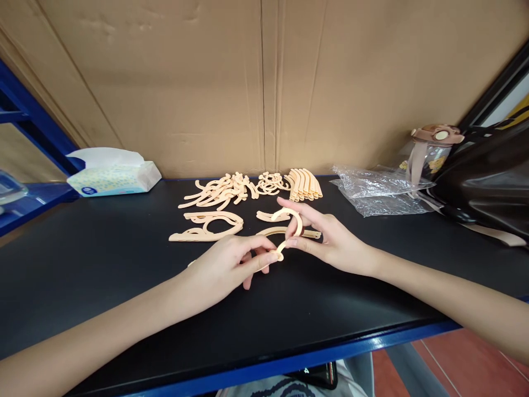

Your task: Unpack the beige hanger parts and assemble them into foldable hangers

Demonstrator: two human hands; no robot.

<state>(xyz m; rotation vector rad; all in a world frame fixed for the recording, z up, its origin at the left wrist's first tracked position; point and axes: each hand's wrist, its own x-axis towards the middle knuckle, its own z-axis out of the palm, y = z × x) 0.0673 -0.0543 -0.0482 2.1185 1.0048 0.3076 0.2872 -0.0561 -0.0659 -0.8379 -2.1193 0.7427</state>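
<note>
My right hand (330,237) pinches a small curved peach-coloured plastic piece (291,223) between thumb and fingers, just above the black tabletop (103,264). My left hand (231,264) is closed beside it, thumb and fingertips pinched at the piece's lower end. Behind the hands lie a loose heap of similar curved pieces (219,193), a tangle of small ones (270,183), a neat stack of curved strips (305,184) and larger arched pieces (206,226) lying flat.
A tissue pack (113,173) sits at the back left. Crumpled clear plastic bags (380,190), a small cartoon bottle (430,146) and a dark bag (487,176) stand at the right. Cardboard (264,82) lines the back wall. The table's blue front edge (330,353) runs near me.
</note>
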